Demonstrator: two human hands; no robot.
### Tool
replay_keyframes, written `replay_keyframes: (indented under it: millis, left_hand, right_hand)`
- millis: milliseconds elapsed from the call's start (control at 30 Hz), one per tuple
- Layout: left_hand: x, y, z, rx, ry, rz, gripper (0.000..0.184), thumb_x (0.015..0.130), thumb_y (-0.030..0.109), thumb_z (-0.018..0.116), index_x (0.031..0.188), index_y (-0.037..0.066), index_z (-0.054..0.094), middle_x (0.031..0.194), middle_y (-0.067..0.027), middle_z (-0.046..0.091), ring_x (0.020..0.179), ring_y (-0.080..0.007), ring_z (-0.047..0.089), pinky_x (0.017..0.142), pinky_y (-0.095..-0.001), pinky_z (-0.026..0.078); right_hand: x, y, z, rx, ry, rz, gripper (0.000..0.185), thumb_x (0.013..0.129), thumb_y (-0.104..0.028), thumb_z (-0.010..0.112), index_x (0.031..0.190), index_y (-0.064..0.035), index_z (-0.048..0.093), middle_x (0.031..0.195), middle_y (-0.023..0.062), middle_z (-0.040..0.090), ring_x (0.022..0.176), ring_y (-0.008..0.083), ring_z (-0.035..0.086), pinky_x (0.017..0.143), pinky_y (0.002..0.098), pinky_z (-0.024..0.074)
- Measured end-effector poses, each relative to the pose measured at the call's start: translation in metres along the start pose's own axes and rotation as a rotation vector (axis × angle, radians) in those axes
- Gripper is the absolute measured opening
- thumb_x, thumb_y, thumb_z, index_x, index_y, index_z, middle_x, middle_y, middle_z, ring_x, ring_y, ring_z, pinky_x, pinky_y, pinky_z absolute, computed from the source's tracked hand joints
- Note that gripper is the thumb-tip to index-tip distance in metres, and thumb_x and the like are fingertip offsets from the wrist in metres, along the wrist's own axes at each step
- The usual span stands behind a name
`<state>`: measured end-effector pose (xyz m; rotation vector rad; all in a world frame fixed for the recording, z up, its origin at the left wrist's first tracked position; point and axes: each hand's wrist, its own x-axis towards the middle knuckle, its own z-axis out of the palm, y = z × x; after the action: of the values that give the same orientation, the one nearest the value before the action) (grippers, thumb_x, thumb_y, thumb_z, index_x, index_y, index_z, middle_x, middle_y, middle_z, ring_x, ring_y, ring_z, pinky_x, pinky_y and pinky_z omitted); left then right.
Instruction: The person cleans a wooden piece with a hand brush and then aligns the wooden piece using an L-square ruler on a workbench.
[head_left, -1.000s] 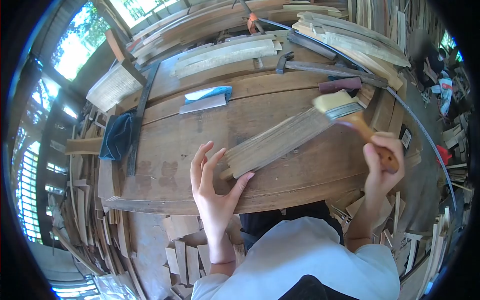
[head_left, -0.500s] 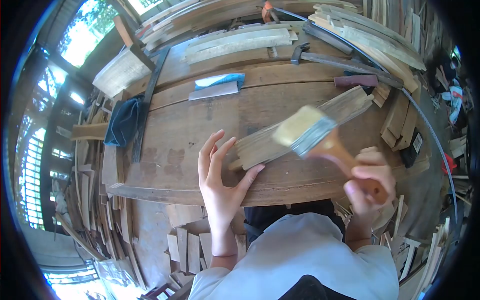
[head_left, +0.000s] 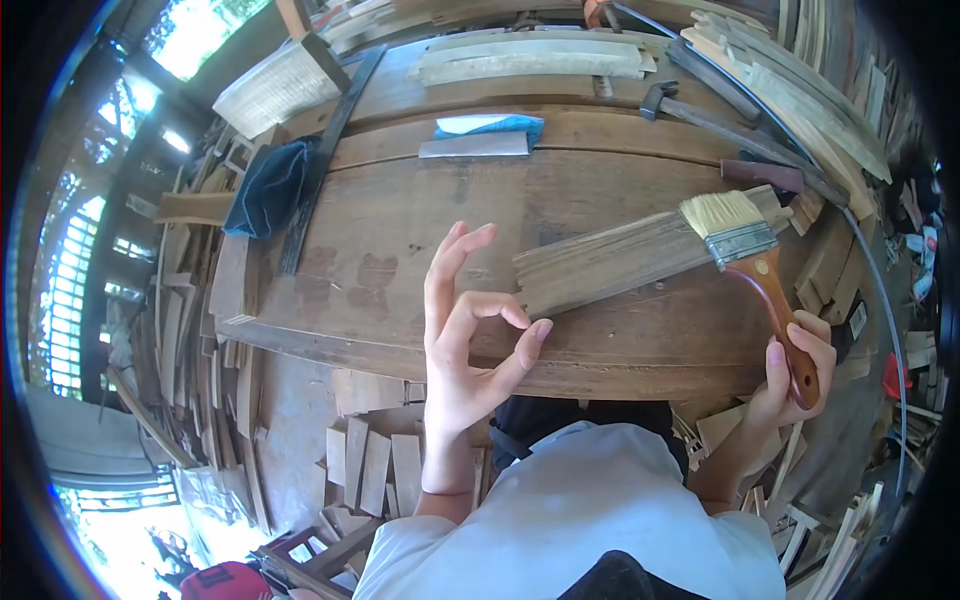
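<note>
My right hand (head_left: 795, 365) grips a paintbrush (head_left: 765, 285) by its orange-brown wooden handle. Its wide pale bristles point up and left, over the right end of a weathered wooden board (head_left: 610, 262). The board lies slanted on the workbench (head_left: 400, 215). At its near left corner, the thumb and index finger of my left hand (head_left: 470, 330) pinch together on the wood, while the other fingers stay raised. Exactly how the fingertips meet the board is partly hidden.
Further back lie a blue and white packet (head_left: 490, 127), a hammer (head_left: 730, 130), a purple-brown handle (head_left: 762, 176) and pale wood strips (head_left: 535, 62). A dark cloth (head_left: 275, 187) hangs at the left beside a long dark bar (head_left: 330, 160). Wood offcuts (head_left: 375, 465) cover the floor.
The brush has moved right, from the board's middle to its right end. My left thumb and index finger have closed together at the board's corner. The camera view has shifted.
</note>
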<state>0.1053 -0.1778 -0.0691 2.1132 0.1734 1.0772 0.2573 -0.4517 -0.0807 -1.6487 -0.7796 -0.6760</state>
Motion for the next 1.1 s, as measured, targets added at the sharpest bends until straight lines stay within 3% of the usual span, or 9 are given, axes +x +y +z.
replay_keyframes:
  millis: [167, 233, 533, 800, 1100]
  left_hand:
    - [-0.001, -0.001, -0.001, -0.022, -0.015, 0.0, 0.021, 0.069, 0.006, 0.079, 0.075, 0.01, 0.06, 0.142, -0.0208, 0.045, 0.141, -0.0438, 0.032, 0.113, -0.0621, 0.024]
    - [0.0, 0.001, -0.001, -0.067, 0.012, -0.018, 0.018, 0.066, 0.003, 0.078, 0.075, 0.009, 0.063, 0.142, -0.0181, 0.048, 0.14, -0.0448, 0.034, 0.111, -0.0581, 0.029]
    - [-0.001, -0.001, -0.002, -0.13, 0.031, -0.037, 0.021, 0.063, 0.002, 0.076, 0.074, 0.011, 0.061, 0.139, -0.0198, 0.05, 0.14, -0.0462, 0.034, 0.111, -0.059, 0.028]
    - [-0.002, -0.002, -0.002, -0.159, 0.034, -0.037, 0.022, 0.064, 0.001, 0.078, 0.073, 0.011, 0.061, 0.138, -0.0197, 0.051, 0.139, -0.0458, 0.035, 0.111, -0.0587, 0.028]
    - [-0.003, -0.003, -0.002, -0.222, 0.044, -0.045, 0.025, 0.063, 0.005, 0.084, 0.072, 0.011, 0.062, 0.138, -0.0191, 0.051, 0.139, -0.0453, 0.034, 0.111, -0.0608, 0.026]
  right_hand:
    - [-0.003, 0.003, -0.001, -0.022, -0.007, -0.02, 0.028, 0.078, -0.006, 0.069, 0.104, 0.0004, 0.059, 0.099, 0.0206, 0.06, 0.087, 0.0267, 0.058, 0.078, 0.0331, 0.0469]
    - [-0.003, 0.003, -0.002, -0.026, -0.012, -0.032, 0.028, 0.079, -0.005, 0.068, 0.104, 0.0004, 0.059, 0.099, 0.0207, 0.06, 0.087, 0.0268, 0.058, 0.078, 0.0332, 0.0472]
    - [-0.005, 0.008, -0.004, -0.051, 0.004, -0.041, 0.027, 0.081, -0.009, 0.066, 0.104, 0.0012, 0.058, 0.1, 0.0222, 0.059, 0.089, 0.0284, 0.059, 0.075, 0.0327, 0.0484]
    - [-0.002, 0.01, -0.002, -0.052, 0.017, -0.076, 0.029, 0.081, -0.016, 0.066, 0.103, 0.0009, 0.058, 0.098, 0.0256, 0.059, 0.069, 0.0221, 0.054, 0.06, 0.0269, 0.0429]
    - [-0.003, 0.01, -0.003, -0.061, 0.007, -0.068, 0.029, 0.082, -0.017, 0.065, 0.105, -0.0003, 0.057, 0.102, 0.0244, 0.059, 0.071, 0.0218, 0.054, 0.062, 0.0277, 0.0438]
